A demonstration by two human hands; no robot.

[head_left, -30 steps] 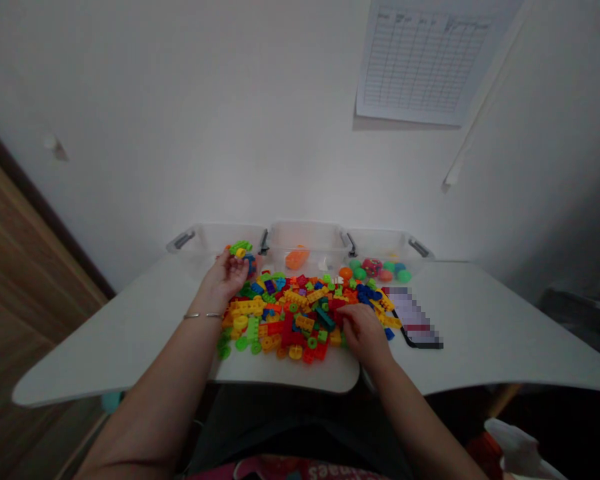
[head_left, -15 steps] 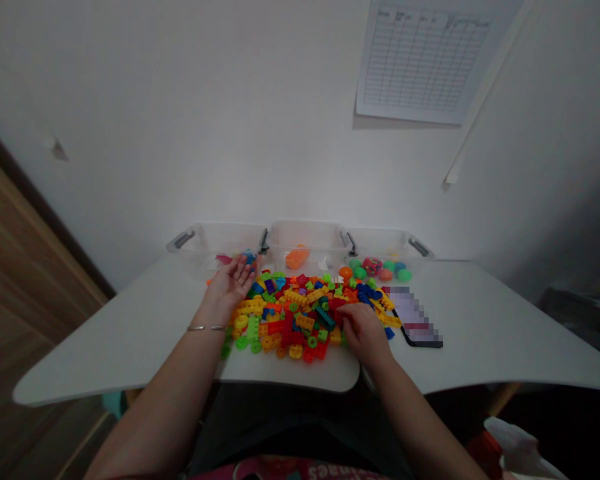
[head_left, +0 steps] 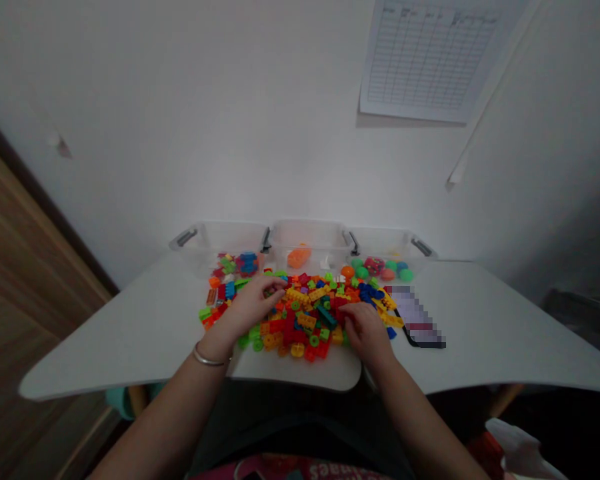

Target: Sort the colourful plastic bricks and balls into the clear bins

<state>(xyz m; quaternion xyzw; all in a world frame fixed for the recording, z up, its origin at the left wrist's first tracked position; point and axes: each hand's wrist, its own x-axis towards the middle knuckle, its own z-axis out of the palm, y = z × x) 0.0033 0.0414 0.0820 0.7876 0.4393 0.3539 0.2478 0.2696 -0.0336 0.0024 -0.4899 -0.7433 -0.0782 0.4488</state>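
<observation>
A heap of colourful plastic building bricks lies on the white table in front of me. Over its left part is my left hand, palm turned inward, fingers loosely bent and apart from the thumb, with nothing visible between them. My right hand rests at the heap's right side. Its thumb and fingers are bent together beside a dark red brick; whether they grip anything is hidden. Near the right hand lie yellow bricks and dark blue pieces.
Three clear plastic bins stand against the wall: the left bin holds mixed coloured pieces, the middle bin an orange piece, the right bin coloured balls. A phone with a blurred screen lies right of the heap on the table.
My left hand has moved from the left bin back and right, over the heap, and turned from palm up to palm inward. My right hand has stayed in nearly the same place.
</observation>
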